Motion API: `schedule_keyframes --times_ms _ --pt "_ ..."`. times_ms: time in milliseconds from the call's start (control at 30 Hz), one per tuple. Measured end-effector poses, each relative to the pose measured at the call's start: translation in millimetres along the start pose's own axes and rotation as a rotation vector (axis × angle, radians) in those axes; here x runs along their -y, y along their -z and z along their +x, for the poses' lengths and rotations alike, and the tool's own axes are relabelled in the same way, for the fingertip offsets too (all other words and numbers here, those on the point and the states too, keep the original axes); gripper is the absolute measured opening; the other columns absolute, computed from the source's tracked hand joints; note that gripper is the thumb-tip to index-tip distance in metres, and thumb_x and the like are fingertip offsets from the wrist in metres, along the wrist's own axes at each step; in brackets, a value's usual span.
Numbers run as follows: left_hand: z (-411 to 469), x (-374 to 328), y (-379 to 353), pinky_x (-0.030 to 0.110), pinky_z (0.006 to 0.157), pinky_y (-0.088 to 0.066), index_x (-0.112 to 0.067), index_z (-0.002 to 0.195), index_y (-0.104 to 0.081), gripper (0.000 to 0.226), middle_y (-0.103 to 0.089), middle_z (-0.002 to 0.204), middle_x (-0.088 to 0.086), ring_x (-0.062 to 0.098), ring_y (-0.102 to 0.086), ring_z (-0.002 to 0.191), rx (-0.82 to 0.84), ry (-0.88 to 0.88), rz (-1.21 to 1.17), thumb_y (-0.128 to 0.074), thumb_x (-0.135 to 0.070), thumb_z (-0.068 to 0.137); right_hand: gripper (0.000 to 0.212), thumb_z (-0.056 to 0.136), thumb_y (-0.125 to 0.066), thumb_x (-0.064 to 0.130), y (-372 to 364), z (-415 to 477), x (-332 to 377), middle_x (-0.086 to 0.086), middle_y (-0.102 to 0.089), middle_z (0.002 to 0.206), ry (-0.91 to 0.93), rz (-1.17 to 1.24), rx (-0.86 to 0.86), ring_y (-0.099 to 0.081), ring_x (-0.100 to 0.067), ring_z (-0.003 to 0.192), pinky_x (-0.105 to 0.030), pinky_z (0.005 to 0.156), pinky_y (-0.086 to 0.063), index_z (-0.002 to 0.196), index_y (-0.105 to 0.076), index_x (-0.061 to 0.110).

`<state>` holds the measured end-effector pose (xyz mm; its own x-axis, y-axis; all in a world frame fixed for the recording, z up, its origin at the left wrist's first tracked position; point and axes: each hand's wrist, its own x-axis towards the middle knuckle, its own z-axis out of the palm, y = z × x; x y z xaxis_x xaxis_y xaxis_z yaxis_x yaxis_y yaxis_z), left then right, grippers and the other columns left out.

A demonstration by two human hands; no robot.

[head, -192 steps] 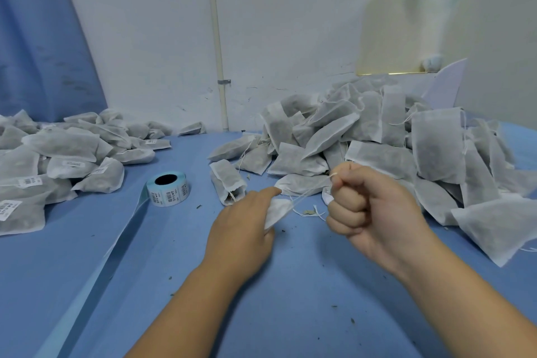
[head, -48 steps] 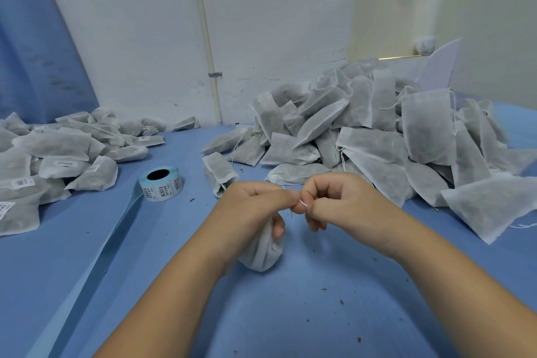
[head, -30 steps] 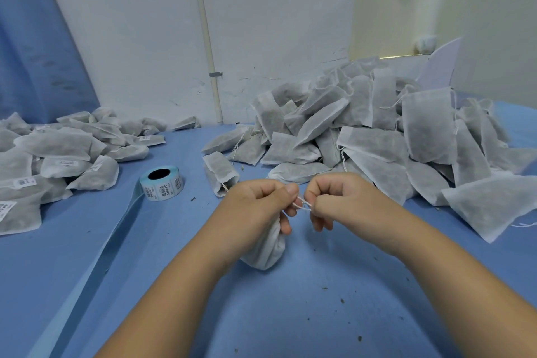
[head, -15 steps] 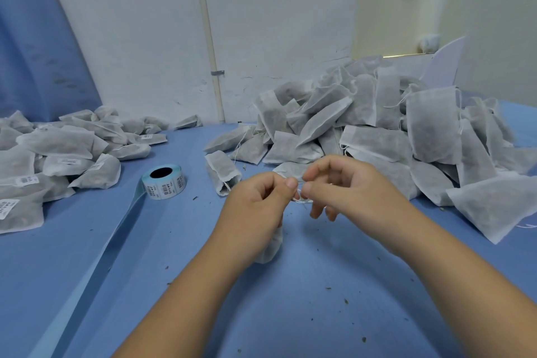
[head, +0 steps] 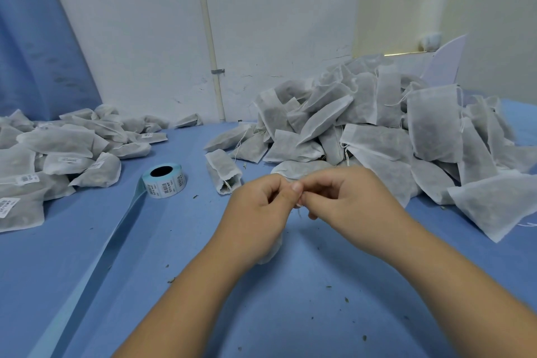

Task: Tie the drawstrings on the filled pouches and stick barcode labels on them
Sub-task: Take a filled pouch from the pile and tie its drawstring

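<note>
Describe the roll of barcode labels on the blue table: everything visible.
The round roll of white barcode labels on pale blue backing paper lies flat on the blue table, dark hollow core facing up. Black barcodes and print show on the labels round its side. A long strip of blue backing, seemingly bare, trails from its left side toward the near left. It sits between the pile of labelled white fabric pouches and one lone pouch, touching neither; only the table touches it.
</note>
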<state>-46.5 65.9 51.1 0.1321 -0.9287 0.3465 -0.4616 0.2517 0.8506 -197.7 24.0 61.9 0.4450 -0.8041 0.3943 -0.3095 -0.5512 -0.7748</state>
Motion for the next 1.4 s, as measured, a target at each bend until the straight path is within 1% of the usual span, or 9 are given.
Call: schedule_keyframes --times_ms 367,500,600,733,867,967,1100,1233,1400 --pt "0.5 1.9 -1.8 0.012 0.05 -0.037 -0.026 0.064 -0.062 0.034 -0.051 0.048 -0.015 0.002 -0.045 0.049 0.007 0.025 0.011 -0.056 -0.036 0.096 0.021 0.087 -0.061 0.011 -5.3 -0.7 -0.1 0.009 -0.067 0.069 0.036 -0.178 -0.08 -0.061 -0.012 0.062 -0.029 0.063 -0.049 0.078 -0.071 0.027" --pt "1.6 1.2 -0.9 0.011 0.049 -0.037 -0.03 0.059 -0.062 0.038 -0.052 0.048 -0.015 0.003 -0.047 0.05 -0.004 0.042 -0.029 -0.056 -0.035 0.097 0.017 0.087 -0.064 0.011 -5.6 -2.2 3.6 0.01 -0.06 0.06 0.13 -0.263 -0.086 -0.055 -0.005 0.07 -0.02 0.062 -0.042 0.077 -0.073 0.021" --pt "1.5 0.8 -0.9 0.01 0.048 -0.037 -0.029 0.06 -0.062 0.037 -0.051 0.048 -0.015 0.003 -0.045 0.048 -0.002 0.047 -0.039 -0.056 -0.035 0.096 0.016 0.09 -0.062 0.012 -5.0 -2.0 3.9 0.008 -0.06 0.067 0.14 -0.297 -0.062 -0.052 -0.005 0.077 -0.019 0.064 -0.04 0.082 -0.075 0.018" --pt "2.4 1.2 2.2 0.013 0.048 -0.037 -0.025 0.066 -0.065 0.03 -0.051 0.051 -0.008 0.008 -0.046 0.049 0.037 0.055 -0.025 -0.059 -0.036 0.094 0.019 0.092 -0.06 0.012 -3.6 -1.9 3.8 0.002 -0.067 0.072 0.032 -0.222 -0.025 -0.057 -0.01 0.072 -0.025 0.064 -0.046 0.084 -0.075 0.02" --pt "2.3 1.4 6.4 0.02 0.051 -0.041 -0.021 0.07 -0.066 0.024 -0.053 0.058 -0.003 0.011 -0.048 0.053 0.106 0.091 -0.01 -0.067 -0.034 0.09 0.019 0.092 -0.06 0.013 -0.2 0.5 2.3 0.017 -0.06 0.053 -0.167 -0.074 0.015 -0.054 0.002 0.05 -0.009 0.049 -0.039 0.078 -0.071 0.02" --pt "2.6 1.9 7.2 0.026 0.054 -0.043 -0.02 0.071 -0.066 0.021 -0.052 0.058 -0.004 0.013 -0.048 0.054 0.111 0.117 0.008 -0.069 -0.032 0.088 0.019 0.093 -0.06 0.014 3.6 1.5 2.8 0.011 -0.062 0.055 -0.26 0.033 0.045 -0.056 -0.002 0.055 -0.019 0.059 -0.046 0.077 -0.069 0.02" --pt "2.7 1.3 6.8 0.02 0.051 -0.041 -0.017 0.072 -0.066 0.023 -0.052 0.057 -0.004 0.012 -0.048 0.053 0.099 0.12 0.061 -0.071 -0.034 0.087 0.018 0.093 -0.06 0.013 6.3 0.7 4.0 0.01 -0.064 0.058 -0.333 0.162 0.099 -0.058 -0.003 0.058 -0.022 0.061 -0.047 0.079 -0.071 0.017" --pt "2.6 -0.5 7.3 0.023 0.057 -0.043 -0.015 0.078 -0.07 0.023 -0.053 0.061 0.0 0.011 -0.052 0.058 0.132 0.147 0.053 -0.07 -0.036 0.086 0.017 0.091 -0.061 0.008 5.2 1.6 2.6 0.006 -0.064 0.064 -0.369 0.287 0.106 -0.059 -0.005 0.058 -0.024 0.059 -0.045 0.078 -0.071 0.012" --pt "1.4 -5.8 8.7 0.013 0.052 -0.044 -0.017 0.076 -0.074 0.018 -0.057 0.059 -0.001 0.007 -0.055 0.054 0.174 0.217 -0.038 -0.071 -0.031 0.087 0.025 0.089 -0.061 0.004 2.9 2.7 0.8 0.005 -0.063 0.062 -0.355 0.348 0.08 -0.053 -0.006 0.054 -0.021 0.053 -0.042 0.07 -0.073 0.015"
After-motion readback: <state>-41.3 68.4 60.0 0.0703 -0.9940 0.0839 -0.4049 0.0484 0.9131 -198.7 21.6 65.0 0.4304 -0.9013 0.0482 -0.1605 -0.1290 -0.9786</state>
